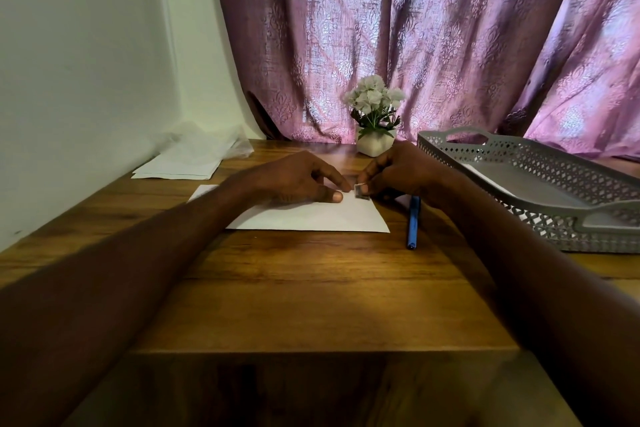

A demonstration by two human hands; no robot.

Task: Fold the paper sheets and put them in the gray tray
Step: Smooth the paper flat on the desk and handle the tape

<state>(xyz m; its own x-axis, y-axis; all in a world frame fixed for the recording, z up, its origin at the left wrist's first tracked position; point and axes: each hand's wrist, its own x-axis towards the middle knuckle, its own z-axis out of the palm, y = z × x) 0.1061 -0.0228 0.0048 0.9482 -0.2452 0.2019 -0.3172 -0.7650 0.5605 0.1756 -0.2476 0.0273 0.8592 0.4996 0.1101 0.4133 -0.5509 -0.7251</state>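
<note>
A folded white paper sheet point(311, 217) lies flat on the wooden table in front of me. My left hand point(301, 180) presses down on its far edge, thumb and fingers on the paper. My right hand point(398, 172) is beside it at the sheet's far right corner, fingers closed on a small grey square piece point(361, 191) held just above the paper. The gray perforated tray point(540, 163) stands at the right, with white paper lying inside it. A stack of unfolded white sheets point(180, 166) rests at the far left against the wall.
A blue pen point(412, 222) lies on the table just right of the folded sheet. A small white pot with white flowers point(374, 118) stands at the back centre in front of a purple curtain. Thin clear plastic lies over the left stack.
</note>
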